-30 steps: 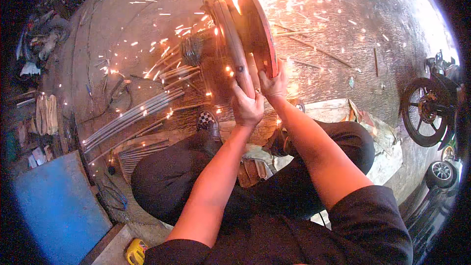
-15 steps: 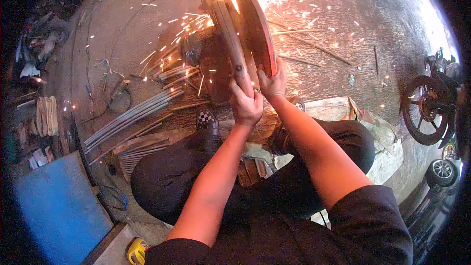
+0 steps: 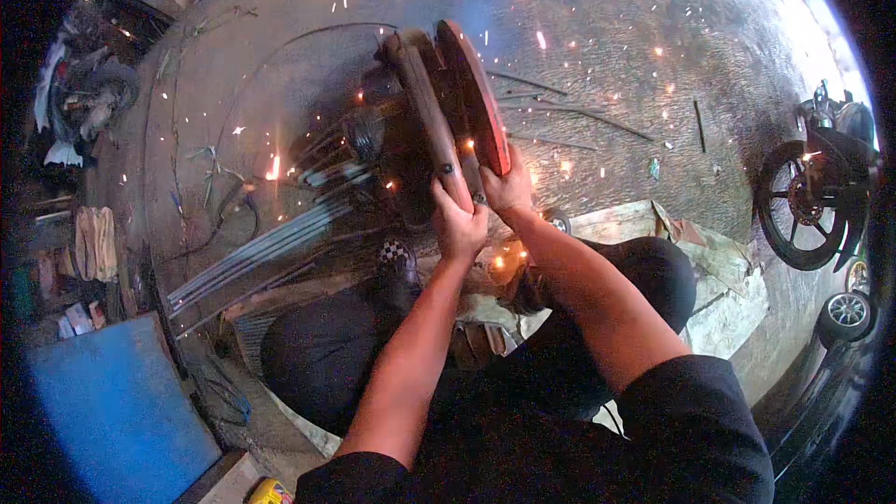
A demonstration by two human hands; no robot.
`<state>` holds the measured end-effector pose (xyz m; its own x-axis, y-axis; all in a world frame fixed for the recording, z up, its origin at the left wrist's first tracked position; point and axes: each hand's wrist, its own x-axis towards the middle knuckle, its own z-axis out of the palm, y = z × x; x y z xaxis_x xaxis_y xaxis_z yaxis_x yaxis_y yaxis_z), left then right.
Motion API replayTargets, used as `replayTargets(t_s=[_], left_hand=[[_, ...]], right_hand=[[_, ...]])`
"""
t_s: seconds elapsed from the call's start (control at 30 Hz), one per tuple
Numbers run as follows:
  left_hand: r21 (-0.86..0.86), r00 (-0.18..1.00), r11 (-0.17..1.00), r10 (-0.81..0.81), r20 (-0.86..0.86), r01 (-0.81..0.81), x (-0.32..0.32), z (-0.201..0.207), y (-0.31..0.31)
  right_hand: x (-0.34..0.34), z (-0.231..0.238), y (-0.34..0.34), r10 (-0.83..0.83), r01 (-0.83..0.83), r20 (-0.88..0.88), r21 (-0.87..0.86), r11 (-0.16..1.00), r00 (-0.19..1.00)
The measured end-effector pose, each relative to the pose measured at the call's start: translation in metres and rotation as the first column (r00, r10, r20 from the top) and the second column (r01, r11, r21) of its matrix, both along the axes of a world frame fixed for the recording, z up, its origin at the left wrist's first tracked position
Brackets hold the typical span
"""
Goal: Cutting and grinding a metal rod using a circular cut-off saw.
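A chop saw (image 3: 448, 103) with a reddish blade guard (image 3: 476, 93) stands on the concrete floor ahead of me. My left hand (image 3: 457, 219) grips its long dark handle (image 3: 429, 112). My right hand (image 3: 509, 191) is closed on the lower edge of the blade guard. Under the saw lies a bundle of long metal rods (image 3: 271, 243) running off to the left. A few orange sparks (image 3: 275, 168) drift around the saw. My knees in dark trousers are bent below my arms.
A blue panel (image 3: 112, 411) lies at the lower left. A motorcycle wheel (image 3: 803, 205) stands at the right, a smaller wheel (image 3: 847, 313) below it. Thin rods (image 3: 579, 117) lie on the floor beyond the saw. Cables (image 3: 219, 196) and clutter (image 3: 84, 103) sit at the left. A flat board (image 3: 709, 252) lies by my right knee.
The heavy shower of sparks has died down to a few scattered ones. The saw head has tilted up slightly; both hands stay on it.
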<state>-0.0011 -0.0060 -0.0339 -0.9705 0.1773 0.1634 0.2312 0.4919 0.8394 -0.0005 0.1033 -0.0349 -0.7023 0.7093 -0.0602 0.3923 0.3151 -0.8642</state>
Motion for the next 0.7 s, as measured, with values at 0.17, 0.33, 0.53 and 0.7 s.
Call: replayTargets(t_s=[0.17,0.33,0.53,0.7], left_hand=[[0.130,1.000,0.991,-0.004,0.021,0.002,-0.015,0.049,0.005],[0.392,0.991,0.920,-0.039,0.131,-0.015,-0.055,0.114,0.014],[0.459,0.947,0.886,-0.198,0.254,0.063,-0.095,0.189,0.029],[0.328,0.963,0.945,-0.091,0.254,0.003,-0.095,0.199,0.042]], right_hand=[[-0.014,0.044,0.055,0.300,-0.294,0.090,-0.080,0.952,0.950],[-0.078,0.073,0.131,0.439,-0.360,0.055,-0.487,0.795,0.897],[-0.124,-0.033,0.214,0.440,-0.476,0.432,-0.028,0.879,0.787],[-0.116,-0.172,0.239,0.639,-0.615,0.441,-0.220,0.757,0.630]])
